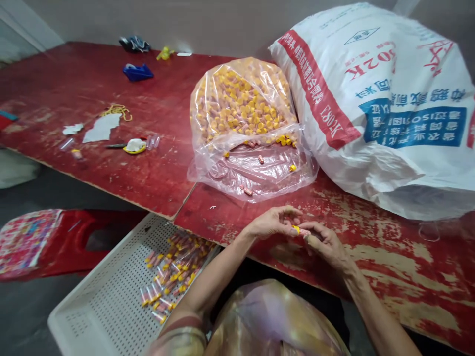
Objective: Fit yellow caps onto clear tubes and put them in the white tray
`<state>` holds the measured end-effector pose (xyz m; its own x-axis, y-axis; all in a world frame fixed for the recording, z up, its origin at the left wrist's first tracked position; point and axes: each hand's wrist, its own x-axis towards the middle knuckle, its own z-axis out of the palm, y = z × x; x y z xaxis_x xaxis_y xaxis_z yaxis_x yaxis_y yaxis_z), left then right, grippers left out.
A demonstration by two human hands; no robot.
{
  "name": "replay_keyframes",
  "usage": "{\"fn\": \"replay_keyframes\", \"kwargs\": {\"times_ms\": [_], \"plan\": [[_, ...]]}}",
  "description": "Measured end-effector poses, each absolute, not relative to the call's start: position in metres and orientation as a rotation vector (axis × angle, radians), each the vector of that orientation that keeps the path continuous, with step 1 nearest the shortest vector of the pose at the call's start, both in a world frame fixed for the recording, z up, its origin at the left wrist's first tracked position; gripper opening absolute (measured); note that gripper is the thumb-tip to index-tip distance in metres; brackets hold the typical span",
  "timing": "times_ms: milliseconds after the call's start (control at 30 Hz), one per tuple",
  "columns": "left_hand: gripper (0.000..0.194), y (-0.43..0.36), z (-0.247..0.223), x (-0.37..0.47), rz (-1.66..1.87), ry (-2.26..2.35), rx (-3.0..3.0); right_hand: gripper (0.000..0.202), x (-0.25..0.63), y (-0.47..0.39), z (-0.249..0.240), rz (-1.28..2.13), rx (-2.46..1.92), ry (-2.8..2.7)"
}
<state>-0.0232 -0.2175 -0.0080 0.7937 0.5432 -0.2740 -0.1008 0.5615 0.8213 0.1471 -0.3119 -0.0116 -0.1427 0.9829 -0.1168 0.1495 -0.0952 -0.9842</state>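
Small tube [303, 232]: between the two hands, above the near part of the red table [159, 113]; roughly level, yellow end toward the left hand, pink-patterned length toward the right.
Left hand [274, 222]: thumb and a finger close together at the yellow end; upper fingers loosely curled, apart from the tube.
Right hand [328, 245]: fingers bent inward, thumb and fingertips pinched around the other end; exact contact partly hidden by the fingers.
Clear plastic bag [226, 178]: just beyond the hands, apart from them; heaped with yellow-and-pink pieces [245, 109], a few scattered on its near flap.
White sack [371, 173]: large, bulging, printed red and blue; right of the bag, beyond the right hand.
White crate [100, 277]: below the table edge, left of the left forearm; perforated, holding a pile of clear tubes with yellow and pink [181, 262] toward its right side.
Far left of table: blue tape dispenser [137, 73], white paper scrap [102, 127].
Red stool [70, 242]: left of the crate, patterned cover on top.
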Motion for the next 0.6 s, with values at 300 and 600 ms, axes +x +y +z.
{"fn": "replay_keyframes", "kwargs": {"times_ms": [300,600], "plan": [[0.076,-0.250,-0.018,-0.007,0.555,0.849,0.571,0.014,0.108,-0.315,0.000,0.939,-1.101,-1.992],[0.058,-0.256,-0.001,-0.095,0.309,1.123,1.178,0.029,0.092,-0.305,0.000,0.523,-1.211,-2.217]]}}
